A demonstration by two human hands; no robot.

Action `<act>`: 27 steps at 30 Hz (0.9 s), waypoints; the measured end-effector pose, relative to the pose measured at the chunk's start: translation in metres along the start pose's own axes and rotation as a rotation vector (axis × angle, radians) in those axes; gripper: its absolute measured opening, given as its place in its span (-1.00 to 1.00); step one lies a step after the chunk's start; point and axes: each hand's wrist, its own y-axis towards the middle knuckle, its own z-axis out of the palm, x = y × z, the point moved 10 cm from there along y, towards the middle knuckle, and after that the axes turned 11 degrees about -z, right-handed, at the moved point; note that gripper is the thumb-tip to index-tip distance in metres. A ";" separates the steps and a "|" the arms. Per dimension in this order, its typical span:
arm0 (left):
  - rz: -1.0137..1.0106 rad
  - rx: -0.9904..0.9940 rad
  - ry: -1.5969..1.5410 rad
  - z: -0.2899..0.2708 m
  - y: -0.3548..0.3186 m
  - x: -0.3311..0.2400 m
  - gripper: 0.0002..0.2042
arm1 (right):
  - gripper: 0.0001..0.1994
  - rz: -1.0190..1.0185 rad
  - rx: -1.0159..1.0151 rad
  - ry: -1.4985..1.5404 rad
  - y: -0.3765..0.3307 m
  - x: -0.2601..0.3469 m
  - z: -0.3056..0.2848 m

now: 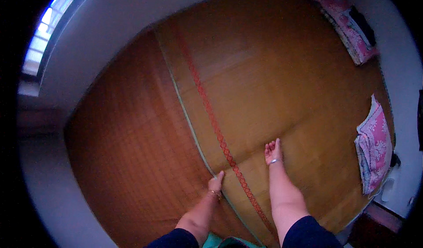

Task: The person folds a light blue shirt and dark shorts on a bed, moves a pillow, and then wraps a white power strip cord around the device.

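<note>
A yellow-brown woven mat with a red patterned stripe and a pale green edging lies spread over a redder brown ribbed surface. At the mat's green edge, my left hand is closed, with the edge running into its fingers. A bracelet circles that wrist. To the right of the red stripe, my right hand is over the mat beside a long crease, its fingers loosely bent and apart, the thumb pointing away from me. Nothing shows in it. A silvery band sits on the right wrist.
Along the right side lie a folded pink and white floral cloth bundle and another pink bundle farther off, with a dark item on it. Pale walls border the surface. A barred window is at the far left.
</note>
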 end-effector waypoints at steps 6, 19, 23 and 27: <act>0.695 0.551 1.509 -0.021 0.056 -0.062 -0.49 | -0.67 0.017 0.050 0.008 -0.018 0.002 0.020; 0.143 0.440 -0.131 0.234 0.084 -0.297 -0.71 | -0.72 0.102 -0.039 0.038 -0.016 0.004 0.019; 0.049 0.246 -0.098 0.240 0.067 -0.285 -0.73 | -0.70 0.161 -0.062 0.075 -0.013 -0.001 0.005; -0.013 0.213 0.017 0.240 0.063 -0.286 -0.69 | -0.68 0.182 -0.094 0.026 -0.016 -0.003 0.001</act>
